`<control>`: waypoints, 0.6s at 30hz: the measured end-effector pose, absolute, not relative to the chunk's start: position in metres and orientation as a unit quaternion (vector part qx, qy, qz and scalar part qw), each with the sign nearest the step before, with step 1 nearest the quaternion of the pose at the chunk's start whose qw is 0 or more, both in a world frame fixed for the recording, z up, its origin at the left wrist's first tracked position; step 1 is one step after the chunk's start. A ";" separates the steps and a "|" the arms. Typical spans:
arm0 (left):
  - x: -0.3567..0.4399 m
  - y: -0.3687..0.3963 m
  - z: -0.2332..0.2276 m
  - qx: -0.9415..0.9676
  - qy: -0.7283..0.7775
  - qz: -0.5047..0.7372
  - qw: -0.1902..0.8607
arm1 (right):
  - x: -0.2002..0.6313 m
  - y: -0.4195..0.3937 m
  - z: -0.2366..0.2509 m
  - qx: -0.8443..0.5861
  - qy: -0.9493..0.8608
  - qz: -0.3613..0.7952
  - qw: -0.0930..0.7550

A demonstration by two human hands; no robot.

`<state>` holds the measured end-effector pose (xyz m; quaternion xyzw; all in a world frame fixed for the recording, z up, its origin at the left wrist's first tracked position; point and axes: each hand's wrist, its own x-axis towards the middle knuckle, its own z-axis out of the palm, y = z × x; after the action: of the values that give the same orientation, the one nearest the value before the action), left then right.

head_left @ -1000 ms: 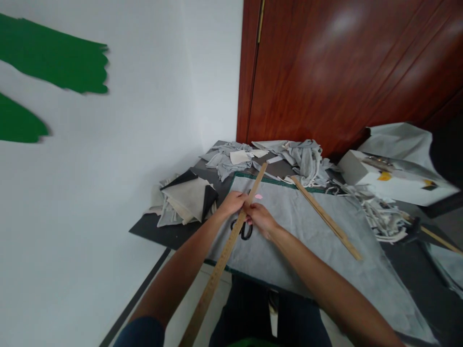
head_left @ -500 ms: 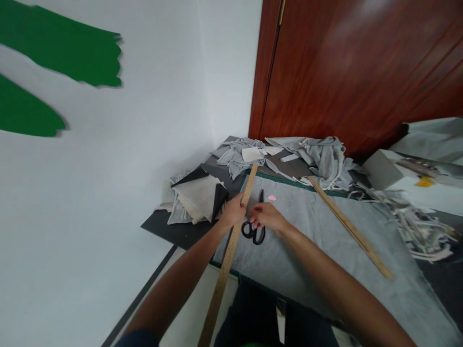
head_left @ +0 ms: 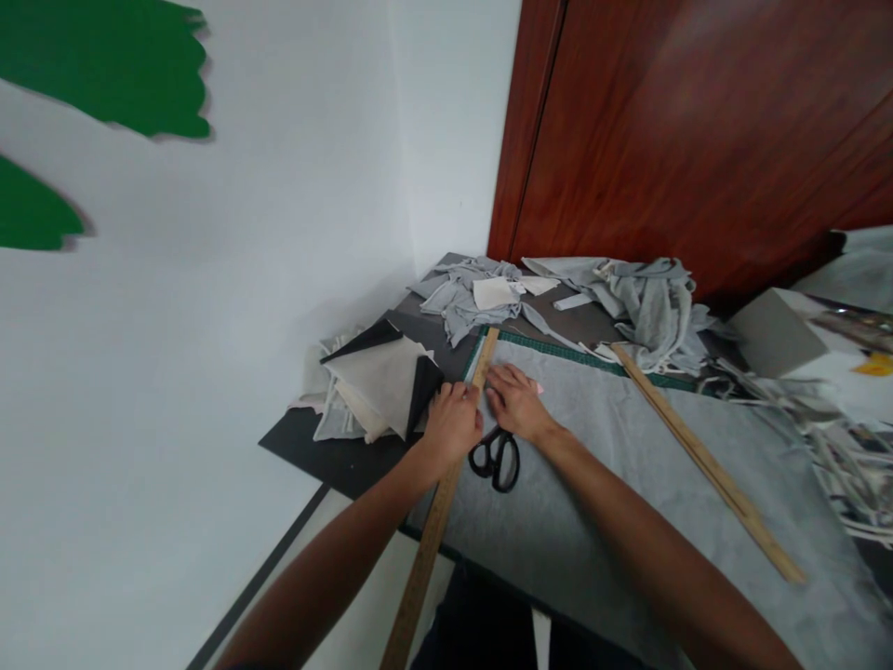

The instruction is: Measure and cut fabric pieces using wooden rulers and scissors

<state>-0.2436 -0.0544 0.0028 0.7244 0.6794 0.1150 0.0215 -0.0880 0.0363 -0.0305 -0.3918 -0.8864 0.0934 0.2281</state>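
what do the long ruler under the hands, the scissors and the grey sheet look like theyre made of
The long ruler under the left hand looks like unvarnished pale wood: tan, matt, faint markings. The scissors beside the right hand have glossy black handles, probably plastic; the blades are hidden under the hand. The grey sheet looks like soft matt fabric, perhaps felt or fleece, lying slightly rumpled.

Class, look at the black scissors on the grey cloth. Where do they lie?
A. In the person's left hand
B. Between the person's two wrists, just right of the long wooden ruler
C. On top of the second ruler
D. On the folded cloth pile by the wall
B: the scissors lie on the grey cloth beside the long wooden ruler, between the left hand and right hand, held by neither.
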 end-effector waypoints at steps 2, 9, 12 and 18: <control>-0.247 -0.055 -0.003 0.741 0.659 0.130 0.017 | -0.088 0.035 -0.031 -0.388 -0.892 0.090 0.213; -0.250 -0.055 -0.008 0.755 0.640 0.144 0.016 | -0.086 0.033 -0.032 -0.393 -0.890 0.095 0.213; -0.252 -0.049 -0.007 0.774 0.610 0.166 0.033 | -0.086 0.033 -0.033 -0.393 -0.891 0.097 0.207; -0.265 -0.025 0.002 0.812 0.557 0.157 0.072 | -0.085 0.033 -0.034 -0.384 -0.894 0.099 0.210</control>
<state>-0.2650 -0.0254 0.0021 0.8125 0.5569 0.1568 0.0720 -0.0854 0.0332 -0.0339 -0.3844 -0.8935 0.0993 0.2098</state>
